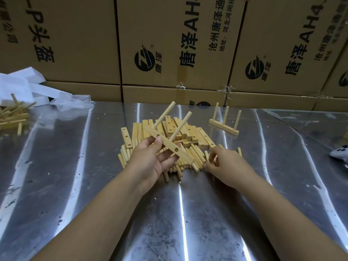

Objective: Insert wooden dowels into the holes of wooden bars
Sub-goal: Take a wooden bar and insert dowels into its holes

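Left hand (150, 162) pinches bar (168, 145) above pile (188, 132); 2 dowels (181, 125) seated in bar, 1 hole (177, 149) empty. Right hand (224, 164) at pile's right edge, fingertips on loose dowels (195, 155); grip cannot tell.

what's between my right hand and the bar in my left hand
Loose dowels of the pile on the table, in the head view. The bar in the left hand overhangs them; the right hand reaches their edge.
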